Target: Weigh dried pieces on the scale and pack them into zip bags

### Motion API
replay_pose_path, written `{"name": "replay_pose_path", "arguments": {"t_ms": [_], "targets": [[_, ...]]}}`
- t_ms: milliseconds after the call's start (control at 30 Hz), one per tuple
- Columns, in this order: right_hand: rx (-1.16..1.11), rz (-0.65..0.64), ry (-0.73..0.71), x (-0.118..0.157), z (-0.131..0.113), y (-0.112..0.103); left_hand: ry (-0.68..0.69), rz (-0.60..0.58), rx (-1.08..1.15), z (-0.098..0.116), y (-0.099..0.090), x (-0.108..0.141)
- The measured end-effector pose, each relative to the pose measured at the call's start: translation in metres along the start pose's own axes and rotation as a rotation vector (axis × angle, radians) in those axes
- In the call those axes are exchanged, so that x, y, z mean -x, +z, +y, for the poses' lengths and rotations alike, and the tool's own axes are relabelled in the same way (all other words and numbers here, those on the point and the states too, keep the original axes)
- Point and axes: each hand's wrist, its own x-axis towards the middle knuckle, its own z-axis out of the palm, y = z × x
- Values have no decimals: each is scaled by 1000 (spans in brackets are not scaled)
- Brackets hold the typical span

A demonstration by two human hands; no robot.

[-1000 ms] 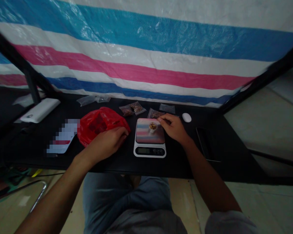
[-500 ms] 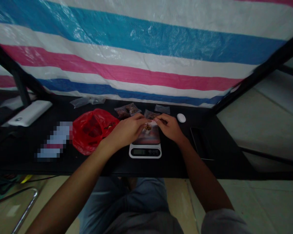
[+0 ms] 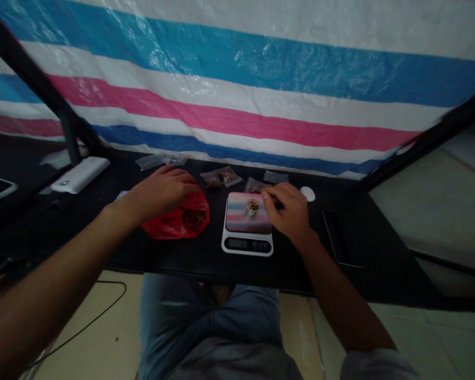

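My left hand [image 3: 164, 190] is over the far side of a red plastic bag [image 3: 168, 229], its fingers loosely bent and a little apart. It covers part of the bag, and whether it touches the plastic I cannot tell. Dark reddish-brown bits [image 3: 193, 219] show in the bag's opening. On the pan of a white digital scale [image 3: 247, 252] stands a small white cup [image 3: 252, 207] filled with brownish pieces. My right hand [image 3: 288, 211] is at the pan's right edge, thumb and forefinger pinched together beside the cup. What lies between those fingertips is too small to make out.
Small clear bags of brown bits [image 3: 220, 177] lie behind the scale, one partly behind my right hand. Other clear bags [image 3: 160, 160] lie near the striped sheet. A round white object [image 3: 307, 193], a dark flat device [image 3: 338, 240] and a white box-like device [image 3: 81, 174] are about.
My left hand has moved from the scale leftward to over the red bag. My right hand stays at the scale's right side. The view has turned slightly left, and the cup shows more fully.
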Motion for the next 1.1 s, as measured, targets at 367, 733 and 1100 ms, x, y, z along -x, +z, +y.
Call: {"name": "replay_pose_path", "arguments": {"t_ms": [367,733,1100], "targets": [[-6,-576,-197,1,-128,86,-33,-26,9,-6,-31,-36],[-92,-739,-490,4,-128,79,54,126,-32,3,-1,-54],[10,-776,-204,-41,-104,108,-179,535,383,40,23,16]]}}
